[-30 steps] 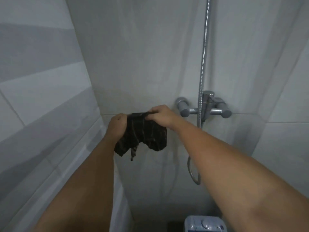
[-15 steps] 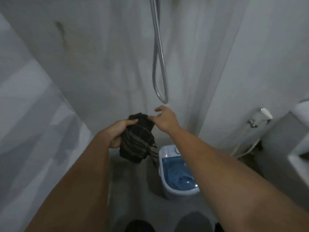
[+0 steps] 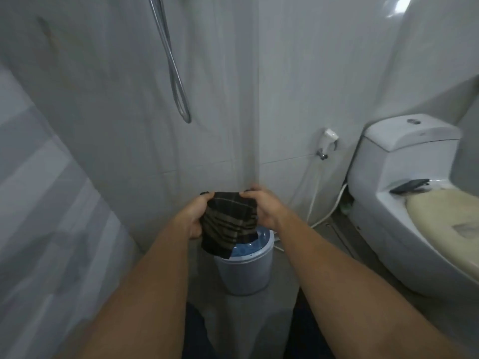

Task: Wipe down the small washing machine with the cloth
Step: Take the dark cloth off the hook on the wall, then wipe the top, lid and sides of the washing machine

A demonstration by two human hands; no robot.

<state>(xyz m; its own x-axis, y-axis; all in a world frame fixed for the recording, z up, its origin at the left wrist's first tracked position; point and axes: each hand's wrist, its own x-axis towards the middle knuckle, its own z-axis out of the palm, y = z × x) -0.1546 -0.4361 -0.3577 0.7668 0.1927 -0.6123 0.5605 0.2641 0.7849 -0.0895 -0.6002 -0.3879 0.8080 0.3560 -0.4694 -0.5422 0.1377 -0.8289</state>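
Straight below the hands sits the small washing machine [image 3: 243, 270] on the floor. Cloth [image 3: 229, 224] stretched btwn left hand [image 3: 193, 218] & right hand [image 3: 261, 208], both pinching its top corners. Neither nearer; next move looks straight down, w/ machine upright.

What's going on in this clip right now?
A person standing in a bathroom holds a dark striped cloth stretched between the left hand and right hand. It hangs above the small washing machine on the floor beside the toilet. Wiping has not started.
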